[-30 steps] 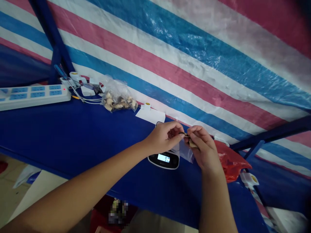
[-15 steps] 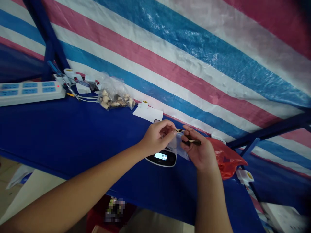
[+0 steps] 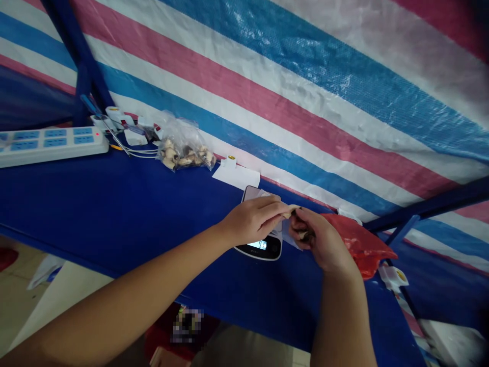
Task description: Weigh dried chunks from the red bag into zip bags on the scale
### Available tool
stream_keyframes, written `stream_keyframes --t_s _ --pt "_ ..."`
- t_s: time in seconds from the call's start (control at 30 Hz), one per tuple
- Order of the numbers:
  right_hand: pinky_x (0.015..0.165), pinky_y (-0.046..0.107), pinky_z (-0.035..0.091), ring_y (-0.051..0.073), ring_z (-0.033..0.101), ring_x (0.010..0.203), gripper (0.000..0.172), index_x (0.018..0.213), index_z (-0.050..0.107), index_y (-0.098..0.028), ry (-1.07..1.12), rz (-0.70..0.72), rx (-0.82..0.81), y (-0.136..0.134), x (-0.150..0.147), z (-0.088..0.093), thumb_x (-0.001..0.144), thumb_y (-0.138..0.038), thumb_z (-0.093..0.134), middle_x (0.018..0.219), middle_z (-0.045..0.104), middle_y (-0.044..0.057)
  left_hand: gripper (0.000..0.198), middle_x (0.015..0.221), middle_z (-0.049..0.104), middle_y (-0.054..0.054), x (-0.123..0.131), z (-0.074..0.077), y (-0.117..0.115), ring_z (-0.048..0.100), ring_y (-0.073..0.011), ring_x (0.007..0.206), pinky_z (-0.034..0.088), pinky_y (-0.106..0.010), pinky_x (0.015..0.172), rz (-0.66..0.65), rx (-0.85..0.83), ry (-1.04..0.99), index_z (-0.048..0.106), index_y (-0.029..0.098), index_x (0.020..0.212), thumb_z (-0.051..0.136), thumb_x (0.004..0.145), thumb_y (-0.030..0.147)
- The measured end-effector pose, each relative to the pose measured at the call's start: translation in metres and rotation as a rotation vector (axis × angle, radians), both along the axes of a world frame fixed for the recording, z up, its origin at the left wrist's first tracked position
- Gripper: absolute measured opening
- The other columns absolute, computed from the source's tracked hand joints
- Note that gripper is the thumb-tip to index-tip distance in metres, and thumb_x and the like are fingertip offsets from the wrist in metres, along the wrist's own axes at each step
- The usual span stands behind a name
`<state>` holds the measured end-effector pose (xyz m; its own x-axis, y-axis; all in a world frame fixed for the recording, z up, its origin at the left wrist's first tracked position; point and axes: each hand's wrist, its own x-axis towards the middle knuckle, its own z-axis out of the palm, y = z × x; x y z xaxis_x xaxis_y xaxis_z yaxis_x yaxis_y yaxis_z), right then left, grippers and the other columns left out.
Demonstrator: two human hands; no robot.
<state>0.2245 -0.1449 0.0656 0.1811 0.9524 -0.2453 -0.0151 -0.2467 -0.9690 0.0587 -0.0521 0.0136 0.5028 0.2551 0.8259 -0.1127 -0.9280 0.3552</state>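
Note:
My left hand is closed, its fingertips pinching a pale, dark-edged piece of dried mushroom. My right hand meets it from the other side, thumb and fingers closed on the same piece. In the curl of the right fingers sits another dark and cream mushroom piece. Under the hands lies a kitchen scale with a lit display, partly covered by the left hand. A clear plastic bag rests on and beside the scale, mostly hidden by my hands.
A clear bag of mushroom pieces stands against the striped sheet. Near it are a white paper, a power strip and a blue-handled screwdriver. Right of my hands lies a red plastic bag on the blue table.
My hands have come together, and the right hand has turned inward, its fingers now closing around the piece. The whole view has shifted slightly.

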Motion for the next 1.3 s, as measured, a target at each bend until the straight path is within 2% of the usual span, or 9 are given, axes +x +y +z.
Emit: stream_keyframes --t_s 0.17,0.3,0.47,0.6,0.77,0.87,0.97,1.2,1.3 --pt "0.042 0.023 0.014 0.009 0.033 0.049 0.032 0.069 0.056 -0.020 -0.073 -0.118 -0.017 -0.011 0.029 0.007 0.078 -0.049 0.066 0.061 0.038 -0.003 0.022 0.106 0.065 -0.008 -0.006 0.004 0.003 0.063 -0.0145 0.088 0.052 -0.029 0.076 0.101 -0.116 0.023 0.049 0.022 0.119 0.050 0.098 0.026" --pt "0.045 0.025 0.018 0.011 0.034 0.049 0.034 0.065 0.052 -0.021 -0.287 -0.272 -0.132 -0.029 0.070 0.001 0.078 -0.051 0.062 0.057 0.042 -0.001 0.017 0.103 0.064 -0.009 -0.012 0.001 0.019 0.061 -0.0185 0.095 0.050 -0.034 0.083 0.257 -0.079 0.026 0.051 0.020 0.113 0.046 0.098 0.026" --pt "0.048 0.025 0.023 0.012 0.037 0.052 0.038 0.065 0.059 -0.019 -0.477 -0.200 -0.268 -0.046 0.095 -0.012 0.071 -0.056 0.064 0.056 0.046 -0.001 0.018 0.094 0.063 -0.007 -0.016 -0.006 0.033 0.060 -0.0197 0.089 0.047 -0.033 0.076 0.391 -0.083 0.216 0.053 0.018 0.107 0.043 0.098 0.030" --pt "0.048 0.022 0.023 0.010 0.039 0.054 0.038 0.070 0.058 -0.018 -0.359 -0.106 -0.275 -0.036 0.077 -0.018 0.075 -0.056 0.064 0.061 0.046 -0.002 0.017 0.096 0.063 -0.006 -0.015 -0.009 0.032 0.061 -0.0193 0.089 0.045 -0.032 0.074 0.358 -0.140 0.347 0.053 0.019 0.103 0.042 0.099 0.030" --pt "0.044 0.020 0.011 0.007 0.031 0.051 0.037 0.087 0.064 -0.017 -0.117 0.112 -0.234 -0.019 0.055 -0.019 0.080 -0.053 0.067 0.064 0.032 -0.007 0.018 0.099 0.064 -0.007 -0.016 -0.008 0.036 0.061 -0.0207 0.094 0.046 -0.034 0.081 0.381 -0.163 0.353 0.055 0.019 0.106 0.043 0.098 0.029" --pt "0.043 0.019 0.010 0.007 0.029 0.050 0.037 0.094 0.067 -0.017 -0.007 -0.003 -0.178 -0.019 0.061 -0.019 0.078 -0.051 0.067 0.065 0.029 -0.007 0.020 0.096 0.064 -0.007 -0.020 -0.006 0.041 0.061 -0.0204 0.090 0.045 -0.033 0.078 0.432 -0.180 0.324 0.056 0.018 0.104 0.043 0.098 0.032" --pt "0.041 0.019 0.012 0.008 0.033 0.050 0.039 0.081 0.062 -0.018 0.054 -0.191 -0.148 -0.016 0.069 -0.023 0.076 -0.056 0.069 0.063 0.034 -0.005 0.020 0.092 0.065 -0.006 -0.026 -0.005 0.048 0.059 -0.0182 0.082 0.042 -0.031 0.072 0.473 -0.225 0.255 0.058 0.019 0.099 0.044 0.097 0.032" --pt "0.042 0.021 0.031 0.011 0.046 0.053 0.045 0.085 0.058 -0.020 0.379 -0.395 -0.122 0.001 0.071 -0.034 0.071 -0.060 0.074 0.068 0.052 -0.002 0.017 0.074 0.061 -0.001 -0.038 -0.033 0.097 0.053 -0.0140 0.068 0.041 -0.026 0.066 0.592 -0.761 -0.188 0.060 0.019 0.082 0.051 0.086 0.032" --pt "0.041 0.021 0.034 0.011 0.048 0.053 0.043 0.087 0.055 -0.022 0.297 -0.421 -0.111 0.005 0.068 -0.040 0.069 -0.054 0.078 0.069 0.053 -0.003 0.015 0.068 0.057 0.000 -0.038 -0.048 0.112 0.051 -0.0138 0.065 0.040 -0.026 0.061 0.608 -0.971 -0.310 0.058 0.019 0.078 0.053 0.082 0.033"
